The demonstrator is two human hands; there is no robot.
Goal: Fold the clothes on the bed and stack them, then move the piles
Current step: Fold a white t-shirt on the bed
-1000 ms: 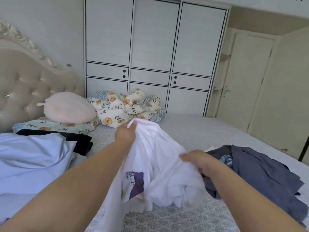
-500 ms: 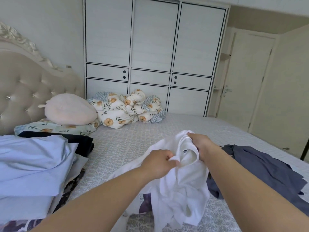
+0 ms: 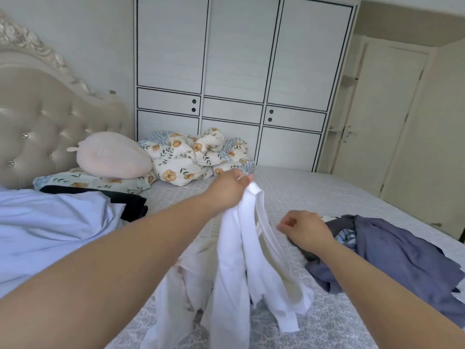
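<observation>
Bedding first: the grey patterned bed (image 3: 289, 197) is the work surface, with a pile of pale blue cloth over something black (image 3: 50, 222) on the left and a crumpled slate-blue garment (image 3: 402, 248) waiting on the right. Between them hangs the white T-shirt (image 3: 239, 268), lifted by one bunched edge so its lower part trails onto the cover. The left hand (image 3: 229, 188) has its fingers curled tight round that top edge. The right hand (image 3: 305, 229) sits lower and just beside the hanging rim, fingers loosely curled; whether thumb and forefinger have pinched the thin white edge I cannot tell. To my eye the shirt wants finding by its shoulders: the right hand should take the matching seam, both should spread it wide, shake it flat, then lay it down before folding.
</observation>
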